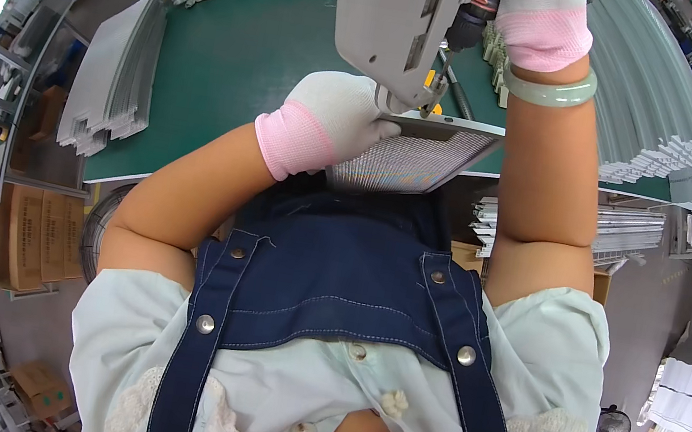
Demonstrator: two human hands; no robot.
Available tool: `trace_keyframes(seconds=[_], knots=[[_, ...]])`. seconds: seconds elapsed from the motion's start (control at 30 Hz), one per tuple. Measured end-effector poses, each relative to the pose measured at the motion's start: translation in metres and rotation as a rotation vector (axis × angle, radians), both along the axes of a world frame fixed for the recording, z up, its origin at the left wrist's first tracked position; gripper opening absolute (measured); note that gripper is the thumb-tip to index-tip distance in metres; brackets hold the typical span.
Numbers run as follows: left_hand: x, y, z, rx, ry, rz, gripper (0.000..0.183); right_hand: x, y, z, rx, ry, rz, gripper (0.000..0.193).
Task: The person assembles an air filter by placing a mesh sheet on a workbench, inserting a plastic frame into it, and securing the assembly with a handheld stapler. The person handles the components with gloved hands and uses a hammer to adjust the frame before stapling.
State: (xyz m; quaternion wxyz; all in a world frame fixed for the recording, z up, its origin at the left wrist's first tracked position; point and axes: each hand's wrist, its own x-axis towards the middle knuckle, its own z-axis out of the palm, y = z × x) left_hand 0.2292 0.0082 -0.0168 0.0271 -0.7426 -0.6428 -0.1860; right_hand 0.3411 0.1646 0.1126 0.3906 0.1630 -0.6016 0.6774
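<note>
My left hand (338,120), in a white knit glove with a pink cuff, is closed on the edge of a framed mesh panel (414,159). The panel tilts at the table's front edge, against my navy apron. Above its top rim hangs a light grey housing (382,14) with slots and a small metal bracket (414,98) at its lower end. My right hand (545,17), gloved alike, reaches up by a power screwdriver (471,23) and seems to grip it; the picture's top edge cuts off its fingers. The tool's thin tip points down near the bracket.
Long pale strips (645,100) lie stacked on the right of the green table (228,44). Flat grey panels (120,72) stand at its left edge. Behind the screwdriver lie small pale parts (495,59) and a dark-handled tool (460,94). Cardboard boxes (40,235) stand below left.
</note>
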Motion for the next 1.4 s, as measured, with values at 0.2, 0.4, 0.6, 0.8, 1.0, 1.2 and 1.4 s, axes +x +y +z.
trace_keyframes(seconds=[0.2,0.4,0.6,0.8,1.0,1.2,1.4], knots=[[-0.002,0.000,-0.002,0.082,0.083,-0.040,0.031,-0.001,-0.006,-0.008,0.000,0.050,-0.077,0.034],[0.000,0.002,0.003,0.045,0.108,-0.096,0.042,0.003,-0.018,-0.008,-0.086,0.051,-0.029,0.032],[0.001,-0.002,0.007,0.063,-0.037,-0.058,0.039,0.010,-0.053,0.001,-0.023,-0.066,-0.654,0.024],[-0.001,-0.024,0.035,-0.204,-0.040,-0.045,0.026,0.012,-0.021,0.031,-0.063,0.131,-0.527,0.020],[-0.032,-0.123,0.101,-0.157,-0.060,0.234,0.030,0.051,0.009,0.064,0.004,0.084,-0.607,0.017],[-0.050,-0.218,0.134,0.366,-0.368,0.545,0.027,0.080,0.038,0.021,0.108,-0.082,-0.876,0.029],[-0.072,-0.116,-0.026,0.328,0.163,0.324,0.035,0.079,0.021,-0.044,-0.001,-0.119,-0.812,0.028]])
